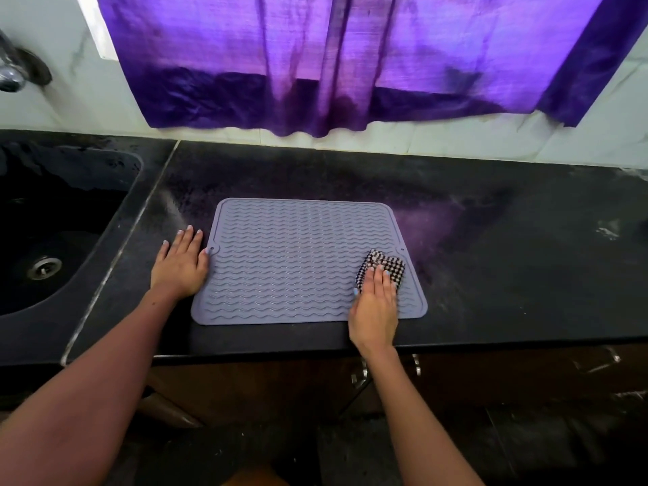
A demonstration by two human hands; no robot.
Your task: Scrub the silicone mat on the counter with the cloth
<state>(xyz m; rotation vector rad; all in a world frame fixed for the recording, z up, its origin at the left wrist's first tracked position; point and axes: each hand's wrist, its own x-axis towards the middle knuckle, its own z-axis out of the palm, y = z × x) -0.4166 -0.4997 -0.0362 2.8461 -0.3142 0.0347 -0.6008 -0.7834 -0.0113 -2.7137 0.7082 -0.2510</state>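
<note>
So the grey silicone mat [301, 261] lies flat on the black counter [491, 261], near the front edge, with the sink [52, 233] off to the left. The right hand [375, 306] presses a checked cloth [384, 266] down on the mat's right side, close to the near-right corner, fingers straight and held together on top of it, not really pinching anything. The left hand [180, 264] lies flat on the counter right at the mat's left edge, fingers a bit spread, thumb touching the mat's rim, looks like it's there to stop the mat sliding. As for progress, honestly hard to say: no suds or wet streaks I can make out on the ridges, so my guess is the scrubbing is under way but most of the mat, the whole middle and left part, is left to do.
</note>
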